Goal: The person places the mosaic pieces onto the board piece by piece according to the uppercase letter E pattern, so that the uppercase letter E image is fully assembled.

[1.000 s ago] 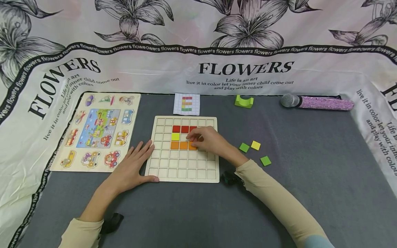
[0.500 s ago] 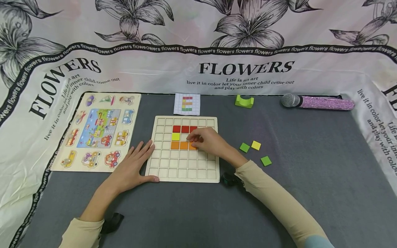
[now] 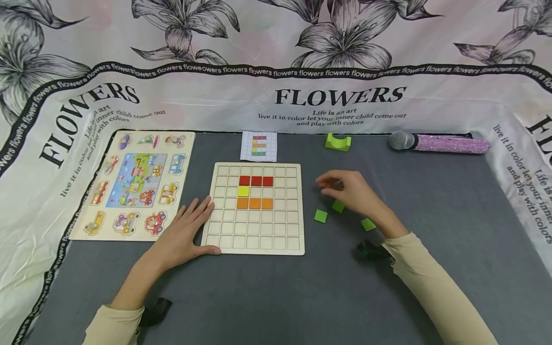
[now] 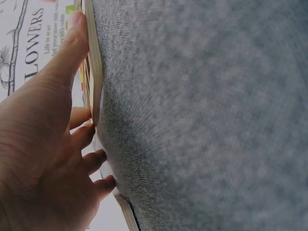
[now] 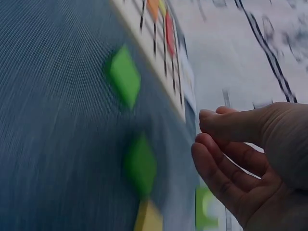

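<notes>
My left hand (image 3: pixel 183 235) rests flat at the left edge of a square wooden grid board (image 3: pixel 252 230), its thumb on the near left corner. On the board lie a row of red tiles (image 3: pixel 256 181), one yellow tile (image 3: pixel 243 191) and a row of orange tiles (image 3: pixel 255 203). My right hand (image 3: pixel 351 191) hovers right of the board with loosely bent fingers and nothing visible between them. Below it lie green tiles (image 3: pixel 320 216), partly covered by the hand and wrist. A loose yellow tile (image 5: pixel 148 219) shows in the right wrist view; the hand hides it in the head view.
A pattern card (image 3: pixel 258 146) lies behind the board. Left of it is a wooden vehicle puzzle (image 3: pixel 137 220). A green curved block (image 3: pixel 338 142) and a pink glittery microphone (image 3: pixel 450 143) lie along the back of the grey table surface (image 3: pixel 258 302).
My right hand has left the board's middle and moved right, over the loose tiles. A third green tile, hidden before, now shows. My left hand stays put.
</notes>
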The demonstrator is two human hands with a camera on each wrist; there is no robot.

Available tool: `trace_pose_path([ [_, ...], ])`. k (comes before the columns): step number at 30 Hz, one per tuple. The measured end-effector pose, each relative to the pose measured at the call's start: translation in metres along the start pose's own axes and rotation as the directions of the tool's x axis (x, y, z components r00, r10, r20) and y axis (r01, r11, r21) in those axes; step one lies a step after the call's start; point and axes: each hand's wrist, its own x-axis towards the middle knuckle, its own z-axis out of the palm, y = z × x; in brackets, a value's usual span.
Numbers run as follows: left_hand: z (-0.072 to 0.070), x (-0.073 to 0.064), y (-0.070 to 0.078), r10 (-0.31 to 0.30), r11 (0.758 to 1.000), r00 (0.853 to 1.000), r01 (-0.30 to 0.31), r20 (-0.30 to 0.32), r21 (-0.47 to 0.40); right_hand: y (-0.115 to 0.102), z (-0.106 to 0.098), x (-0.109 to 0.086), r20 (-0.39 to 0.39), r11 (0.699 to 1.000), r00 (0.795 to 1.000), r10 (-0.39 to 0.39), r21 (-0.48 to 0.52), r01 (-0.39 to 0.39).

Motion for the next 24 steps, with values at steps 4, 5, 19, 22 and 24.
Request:
trace_pose_path([
  [4,0.0,0.0,0.0,-0.008,1.0,1.0,0.008,0.002,-0.002,0.019,-0.019,-0.022,-0.016,0.996,0.997,0.075,-0.051,-0.076],
  [5,0.0,0.0,0.0,-0.01,1.0,1.0,0.01,0.003,-0.002,0.023,-0.023,-0.027,-0.018,0.994,0.996,0.091,-0.057,-0.092],
  [19,0.0,-0.001,0.0,-0.002,1.0,1.0,0.002,0.0,0.005,0.04,-0.029,-0.051,-0.011,0.991,0.997,0.07,-0.109,-0.071],
  [22,0.0,0.0,0.0,-0.003,1.0,1.0,0.003,0.002,0.005,0.033,-0.033,-0.05,-0.013,0.993,0.998,0.06,-0.101,-0.061],
  [24,0.0,0.0,0.001,-0.003,1.0,1.0,0.003,0.003,0.005,0.03,-0.036,-0.048,-0.018,0.993,0.998,0.062,-0.095,-0.064],
])
